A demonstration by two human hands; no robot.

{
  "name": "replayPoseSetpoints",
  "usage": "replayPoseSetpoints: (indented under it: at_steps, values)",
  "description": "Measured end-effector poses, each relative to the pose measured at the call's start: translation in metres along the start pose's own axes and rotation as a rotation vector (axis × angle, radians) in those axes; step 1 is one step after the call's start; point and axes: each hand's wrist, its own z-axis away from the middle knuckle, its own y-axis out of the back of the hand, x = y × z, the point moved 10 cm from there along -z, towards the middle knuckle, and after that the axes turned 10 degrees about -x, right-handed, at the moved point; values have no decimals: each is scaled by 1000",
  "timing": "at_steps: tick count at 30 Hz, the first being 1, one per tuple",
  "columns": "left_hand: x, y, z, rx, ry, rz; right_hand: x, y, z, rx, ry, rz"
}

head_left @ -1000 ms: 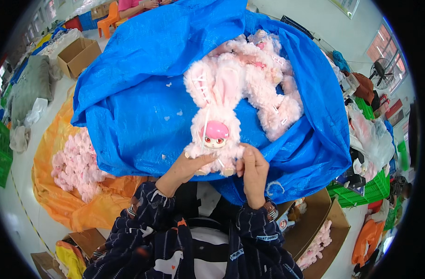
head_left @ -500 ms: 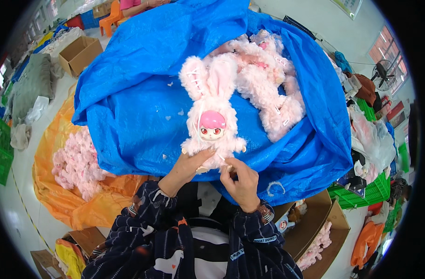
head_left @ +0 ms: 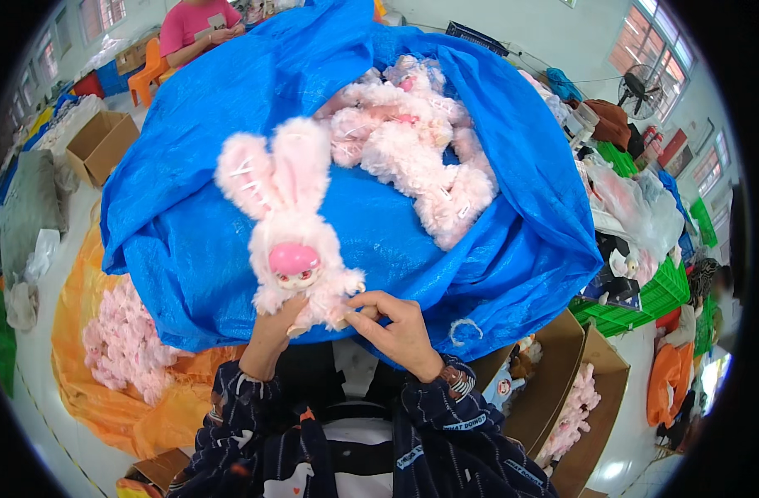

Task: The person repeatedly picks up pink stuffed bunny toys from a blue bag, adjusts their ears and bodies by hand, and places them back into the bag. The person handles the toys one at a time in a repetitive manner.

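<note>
A pale pink plush rabbit doll (head_left: pixel 301 232) with long ears, a pink fringe and a hard little face leans back on the blue tarpaulin sheet (head_left: pixel 205 249). White lacing crosses one ear. My left hand (head_left: pixel 270 336) is closed around the doll's lower body on its left side, the fingers partly sunk behind the fur. At the doll's foot on the other side, my right hand (head_left: pixel 402 336) makes a pinch with thumb and forefinger. What lies between those fingertips is too small to make out.
More pink plush dolls (head_left: pixel 413 133) lie heaped on the sheet's far right. An orange sheet (head_left: pixel 85 365) at left holds a pink plush pile (head_left: pixel 126 336). Cardboard boxes (head_left: pixel 591 415) stand at lower right, beside a green crate (head_left: pixel 645 299). A person in pink (head_left: pixel 189 33) sits at the far left.
The view has swung, so the sheet and dolls sit further left. The held doll has come lower and left relative to the heap, its head tipped back. Both hands remain at its lower body.
</note>
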Motion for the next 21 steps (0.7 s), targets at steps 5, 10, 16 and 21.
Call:
replayPoseSetpoints:
  at_steps: [5,10,16,21]
  values:
    - [34,10,15,2,-220,-53,-6,14,-4,42,11,121]
    - [111,72,60,293,-855,-1030,-2,62,-17,186,1,210]
    - [219,128,61,456,-920,248,12,128,-42,378,-19,449]
    - [165,116,39,292,-662,57,46,160,-72,533,-43,947]
